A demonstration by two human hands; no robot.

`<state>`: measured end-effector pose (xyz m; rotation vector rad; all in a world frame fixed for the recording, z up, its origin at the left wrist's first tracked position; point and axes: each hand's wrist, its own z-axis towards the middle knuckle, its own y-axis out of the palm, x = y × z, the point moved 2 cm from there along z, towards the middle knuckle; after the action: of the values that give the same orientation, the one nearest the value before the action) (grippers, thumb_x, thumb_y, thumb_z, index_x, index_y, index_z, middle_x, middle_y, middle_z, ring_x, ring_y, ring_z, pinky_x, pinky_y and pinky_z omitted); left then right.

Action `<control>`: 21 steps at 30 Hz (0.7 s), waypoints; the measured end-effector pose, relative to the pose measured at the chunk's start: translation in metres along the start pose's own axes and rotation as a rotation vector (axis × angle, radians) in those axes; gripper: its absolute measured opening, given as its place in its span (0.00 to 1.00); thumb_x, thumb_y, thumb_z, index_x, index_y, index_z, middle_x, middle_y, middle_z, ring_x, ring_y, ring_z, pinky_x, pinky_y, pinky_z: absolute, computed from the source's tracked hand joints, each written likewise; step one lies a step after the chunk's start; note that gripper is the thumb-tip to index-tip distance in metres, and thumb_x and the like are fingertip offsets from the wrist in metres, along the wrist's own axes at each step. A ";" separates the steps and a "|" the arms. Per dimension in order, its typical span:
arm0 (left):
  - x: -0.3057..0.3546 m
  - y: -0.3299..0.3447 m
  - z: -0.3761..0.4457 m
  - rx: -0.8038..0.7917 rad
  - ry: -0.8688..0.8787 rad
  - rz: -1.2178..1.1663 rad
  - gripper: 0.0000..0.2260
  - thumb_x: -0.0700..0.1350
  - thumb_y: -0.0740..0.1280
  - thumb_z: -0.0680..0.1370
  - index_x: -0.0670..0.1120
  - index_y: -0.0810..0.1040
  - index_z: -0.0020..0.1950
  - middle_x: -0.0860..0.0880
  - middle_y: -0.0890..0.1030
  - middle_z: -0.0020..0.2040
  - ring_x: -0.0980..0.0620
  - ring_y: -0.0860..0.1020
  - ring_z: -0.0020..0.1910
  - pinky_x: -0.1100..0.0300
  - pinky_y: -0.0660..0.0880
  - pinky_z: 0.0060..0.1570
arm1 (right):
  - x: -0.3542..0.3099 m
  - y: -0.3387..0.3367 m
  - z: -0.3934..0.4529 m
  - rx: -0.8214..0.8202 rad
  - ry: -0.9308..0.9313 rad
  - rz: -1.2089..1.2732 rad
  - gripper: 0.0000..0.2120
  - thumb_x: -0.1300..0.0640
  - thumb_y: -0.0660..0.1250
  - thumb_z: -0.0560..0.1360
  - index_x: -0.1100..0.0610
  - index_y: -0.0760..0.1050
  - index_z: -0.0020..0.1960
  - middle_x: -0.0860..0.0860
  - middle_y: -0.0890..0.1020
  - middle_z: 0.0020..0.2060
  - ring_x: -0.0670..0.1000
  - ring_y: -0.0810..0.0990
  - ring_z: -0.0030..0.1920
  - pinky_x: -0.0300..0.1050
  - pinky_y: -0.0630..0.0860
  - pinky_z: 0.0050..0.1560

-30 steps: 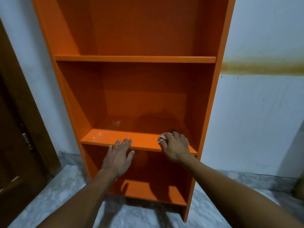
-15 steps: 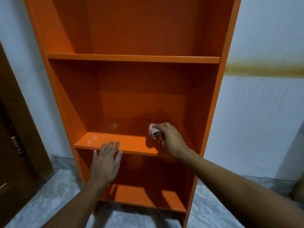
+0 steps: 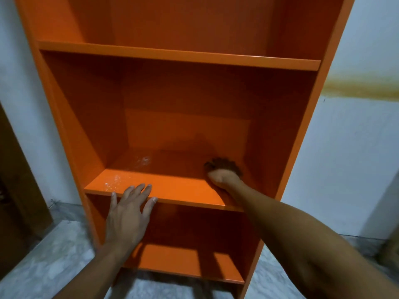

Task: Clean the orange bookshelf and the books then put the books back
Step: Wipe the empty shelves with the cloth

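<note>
Head view: the tall orange laminated bookshelf (image 3: pixel 179 87) fills the centre of the frame and stands against a pale blue-white wall (image 3: pixel 345 158) that carries a horizontal yellow-brown stain (image 3: pixel 362 88) at the right edge. No books are visible on any board in the frame. The middle shelf board (image 3: pixel 172 188) runs across the centre of the frame; a patch of pale specks and smears (image 3: pixel 114 182) lies on its left part. The left hand (image 3: pixel 127 214) is at lower centre-left, palm down and fingers spread, with the fingertips (image 3: pixel 140 187) resting on the front edge of the middle shelf board and the thumb extended to the left. The right hand (image 3: pixel 222 172) is at centre-right, reached deep into the same compartment and lying low on the board near the right side panel; its fingers are curled downward in shadow, and whether they enclose anything cannot be told. The right forearm (image 3: pixel 302 229) crosses the front edge of the board from the lower right of the frame. The bottom shelf board (image 3: pixel 183 260) shows below, with light patches and shadows on it. A grey marbled stone floor (image 3: pixel 43 255) occupies the lower left, and a dark brown wooden door (image 3: pixel 15 169) stands at the left edge.
</note>
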<state>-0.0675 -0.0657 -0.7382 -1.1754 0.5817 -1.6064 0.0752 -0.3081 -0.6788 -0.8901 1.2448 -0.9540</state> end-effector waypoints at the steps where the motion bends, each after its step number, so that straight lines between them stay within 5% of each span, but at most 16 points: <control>1: 0.001 -0.001 0.000 -0.006 -0.002 -0.004 0.23 0.57 0.59 0.83 0.53 0.70 0.76 0.52 0.71 0.76 0.49 0.63 0.78 0.43 0.48 0.78 | -0.014 -0.001 -0.012 0.006 -0.059 -0.004 0.19 0.44 0.55 0.78 0.52 0.78 0.58 0.57 0.80 0.60 0.62 0.80 0.58 0.54 0.76 0.61; 6: -0.001 -0.011 0.003 -0.040 -0.006 -0.034 0.22 0.56 0.58 0.83 0.53 0.69 0.77 0.53 0.68 0.77 0.53 0.61 0.79 0.46 0.43 0.79 | -0.057 0.018 -0.056 -0.043 -0.355 0.069 0.17 0.45 0.60 0.78 0.49 0.77 0.62 0.55 0.81 0.62 0.62 0.77 0.61 0.54 0.74 0.59; 12: -0.041 -0.036 0.011 -0.049 -0.075 0.078 0.23 0.56 0.56 0.84 0.49 0.66 0.78 0.46 0.63 0.80 0.46 0.58 0.80 0.42 0.49 0.78 | -0.078 0.032 -0.109 -0.135 -0.772 0.164 0.22 0.68 0.63 0.72 0.54 0.79 0.63 0.54 0.82 0.60 0.58 0.79 0.60 0.54 0.76 0.57; 15: -0.056 -0.048 0.012 -0.102 -0.113 0.179 0.25 0.56 0.53 0.85 0.49 0.62 0.80 0.46 0.61 0.81 0.45 0.56 0.80 0.42 0.51 0.77 | -0.088 0.022 -0.122 -0.278 -0.783 0.321 0.26 0.74 0.59 0.72 0.55 0.79 0.64 0.53 0.82 0.57 0.46 0.79 0.48 0.33 0.74 0.48; 18: -0.069 -0.053 0.012 -0.159 -0.116 0.193 0.26 0.57 0.52 0.85 0.50 0.58 0.81 0.48 0.58 0.82 0.46 0.54 0.81 0.43 0.50 0.77 | -0.101 0.008 -0.110 -0.262 -0.741 0.501 0.27 0.76 0.56 0.71 0.56 0.80 0.61 0.54 0.83 0.49 0.46 0.79 0.36 0.34 0.75 0.38; 21: -0.078 -0.053 0.010 -0.186 -0.093 0.188 0.26 0.58 0.51 0.85 0.51 0.55 0.82 0.50 0.56 0.82 0.48 0.52 0.81 0.45 0.47 0.78 | -0.104 -0.002 -0.064 -0.032 -0.630 0.526 0.25 0.74 0.60 0.72 0.54 0.78 0.62 0.53 0.84 0.53 0.49 0.83 0.47 0.43 0.80 0.45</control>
<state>-0.0813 0.0263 -0.7224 -1.2839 0.7704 -1.3534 0.0040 -0.2139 -0.6484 -0.7477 0.8725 -0.2008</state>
